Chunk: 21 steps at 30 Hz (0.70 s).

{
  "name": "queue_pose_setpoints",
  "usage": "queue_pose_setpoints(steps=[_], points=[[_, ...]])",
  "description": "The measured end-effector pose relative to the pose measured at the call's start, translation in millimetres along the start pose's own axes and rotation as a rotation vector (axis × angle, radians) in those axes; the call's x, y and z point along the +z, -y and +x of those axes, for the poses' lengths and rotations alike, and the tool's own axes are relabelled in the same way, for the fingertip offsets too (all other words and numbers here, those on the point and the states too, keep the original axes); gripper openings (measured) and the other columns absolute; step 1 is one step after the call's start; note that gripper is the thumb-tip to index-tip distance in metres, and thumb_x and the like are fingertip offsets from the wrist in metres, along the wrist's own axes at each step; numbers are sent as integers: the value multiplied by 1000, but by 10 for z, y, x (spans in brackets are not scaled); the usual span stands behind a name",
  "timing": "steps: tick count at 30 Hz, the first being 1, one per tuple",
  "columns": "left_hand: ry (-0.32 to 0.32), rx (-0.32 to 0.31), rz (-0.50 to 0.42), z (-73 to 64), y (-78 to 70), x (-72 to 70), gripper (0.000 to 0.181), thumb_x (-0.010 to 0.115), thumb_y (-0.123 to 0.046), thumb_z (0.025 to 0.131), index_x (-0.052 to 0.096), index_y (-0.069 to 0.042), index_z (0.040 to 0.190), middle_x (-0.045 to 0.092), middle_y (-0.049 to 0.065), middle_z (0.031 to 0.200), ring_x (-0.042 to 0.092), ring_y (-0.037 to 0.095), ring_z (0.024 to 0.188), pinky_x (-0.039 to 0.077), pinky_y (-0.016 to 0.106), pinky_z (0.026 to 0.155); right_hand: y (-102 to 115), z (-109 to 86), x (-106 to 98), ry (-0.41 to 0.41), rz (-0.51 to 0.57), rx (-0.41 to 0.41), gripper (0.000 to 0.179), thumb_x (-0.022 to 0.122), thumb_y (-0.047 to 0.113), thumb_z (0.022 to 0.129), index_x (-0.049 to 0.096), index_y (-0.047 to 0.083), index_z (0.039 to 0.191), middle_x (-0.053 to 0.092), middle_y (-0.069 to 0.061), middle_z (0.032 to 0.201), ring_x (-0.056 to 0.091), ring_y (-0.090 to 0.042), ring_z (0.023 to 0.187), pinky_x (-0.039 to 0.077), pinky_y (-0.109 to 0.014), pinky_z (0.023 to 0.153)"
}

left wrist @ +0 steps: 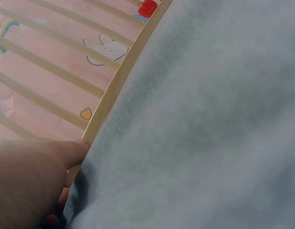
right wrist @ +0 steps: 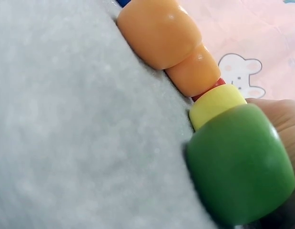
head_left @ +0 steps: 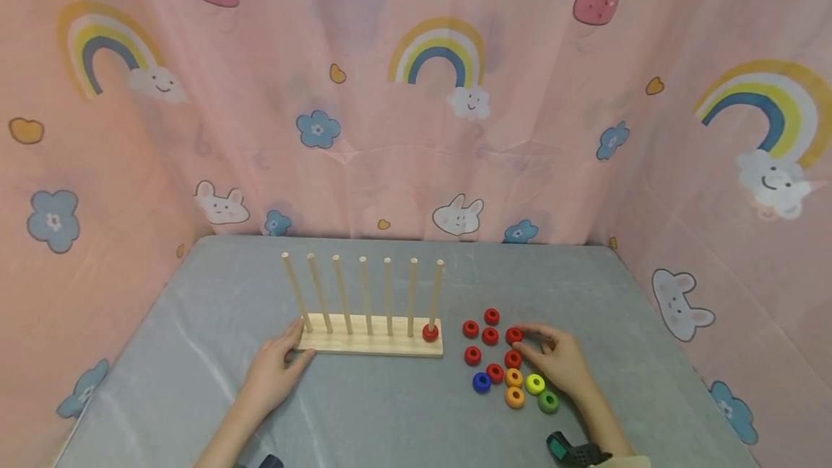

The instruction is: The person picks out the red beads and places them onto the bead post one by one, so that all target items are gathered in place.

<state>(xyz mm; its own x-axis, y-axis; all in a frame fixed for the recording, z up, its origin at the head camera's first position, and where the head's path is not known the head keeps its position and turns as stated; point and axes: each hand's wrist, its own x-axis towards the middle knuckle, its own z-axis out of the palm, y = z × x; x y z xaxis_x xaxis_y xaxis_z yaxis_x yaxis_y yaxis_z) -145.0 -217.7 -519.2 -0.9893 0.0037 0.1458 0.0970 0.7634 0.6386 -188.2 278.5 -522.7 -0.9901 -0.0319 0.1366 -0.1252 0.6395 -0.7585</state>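
A wooden peg rack [head_left: 370, 342] with several upright pegs stands in the middle of the table. At the foot of its rightmost peg sits a red bead [head_left: 430, 333]. My left hand [head_left: 276, 370] grips the rack's left end, thumb at the front edge. In the left wrist view the thumb [left wrist: 73, 153] lies along the base. To the right of the rack, my right hand [head_left: 555, 360] pinches a red bead [head_left: 513, 336] between index finger and thumb. In the right wrist view, a green bead [right wrist: 240, 167] and a yellow bead [right wrist: 216, 105] hide most of that hand.
Several loose red beads [head_left: 472, 355] lie left of the right hand. Nearer the front are a blue bead [head_left: 482, 382], two orange beads [head_left: 515, 397], a yellow one and a green one. A pink patterned curtain [head_left: 364, 186] surrounds the grey table [head_left: 390, 417].
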Motion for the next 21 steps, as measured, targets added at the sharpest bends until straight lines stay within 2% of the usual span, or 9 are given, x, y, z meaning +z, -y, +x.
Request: queue_pose_setpoints(steps=[5, 6, 10, 12, 13, 15, 17, 19, 21], points=[[-2, -7, 0, -9, 0, -3, 65, 76, -21, 100, 48, 2, 155, 48, 21, 158, 43, 18, 76, 39, 33, 68, 6, 10, -4, 13, -14, 36, 36, 87, 25, 91, 79, 8, 122, 76, -17, 120, 24, -4, 50, 31, -25, 49], [-5, -3, 8, -12, 0, -1, 65, 76, -21, 100, 49, 2, 155, 49, 21, 158, 48, 20, 79, 42, 35, 70, 7, 11, -10, 17, -6, 43, 37, 87, 26, 91, 79, 7, 122, 76, -17, 120, 24, -4, 50, 31, -25, 49], [-20, 12, 24, -18, 8, 16, 65, 75, -20, 100, 49, 3, 154, 51, 23, 156, 63, 35, 98, 53, 50, 81, 0, 24, -36, 24, 28, 66, 41, 87, 30, 91, 78, 6, 123, 75, -20, 125, 22, -4, 51, 31, -25, 50], [-31, 25, 30, -20, 10, 22, 64, 75, -20, 100, 49, 4, 154, 51, 24, 155, 65, 42, 110, 53, 57, 89, -1, 30, -48, 29, 37, 68, 42, 87, 32, 91, 78, 7, 124, 75, -20, 125, 22, -4, 51, 31, -25, 49], [-33, 27, 25, -20, 8, 23, 64, 75, -20, 100, 49, 5, 154, 51, 24, 155, 64, 43, 110, 53, 59, 90, -3, 34, -53, 31, 36, 65, 42, 87, 32, 91, 78, 7, 124, 75, -19, 122, 22, -4, 50, 31, -25, 49], [-38, 33, 22, -19, 4, 24, 64, 75, -20, 100, 49, 5, 153, 51, 24, 155, 64, 43, 111, 53, 59, 90, -4, 38, -64, 36, 34, 58, 42, 87, 32, 91, 79, 7, 123, 78, -14, 111, 24, -4, 49, 30, -25, 46], [-41, 37, 27, -20, -3, 20, 64, 76, -20, 100, 50, 5, 153, 51, 24, 155, 65, 39, 105, 53, 55, 87, 3, 41, -77, 46, 30, 58, 41, 87, 32, 91, 79, 7, 123, 76, -7, 90, 25, -4, 47, 30, -25, 45], [-40, 35, 25, -26, -11, 13, 64, 76, -20, 100, 50, 5, 153, 52, 24, 154, 63, 30, 94, 52, 48, 80, 13, 42, -90, 60, 27, 64, 42, 87, 31, 91, 78, 6, 123, 65, 2, 71, 25, -4, 46, 30, -25, 44], [-36, 32, 23, -31, -20, 4, 65, 76, -22, 100, 51, 5, 153, 52, 24, 154, 56, 21, 85, 47, 40, 74, 30, 46, -102, 73, 25, 80, 43, 86, 32, 91, 78, 6, 124, 52, 6, 59, 25, -4, 46, 29, -24, 44]])
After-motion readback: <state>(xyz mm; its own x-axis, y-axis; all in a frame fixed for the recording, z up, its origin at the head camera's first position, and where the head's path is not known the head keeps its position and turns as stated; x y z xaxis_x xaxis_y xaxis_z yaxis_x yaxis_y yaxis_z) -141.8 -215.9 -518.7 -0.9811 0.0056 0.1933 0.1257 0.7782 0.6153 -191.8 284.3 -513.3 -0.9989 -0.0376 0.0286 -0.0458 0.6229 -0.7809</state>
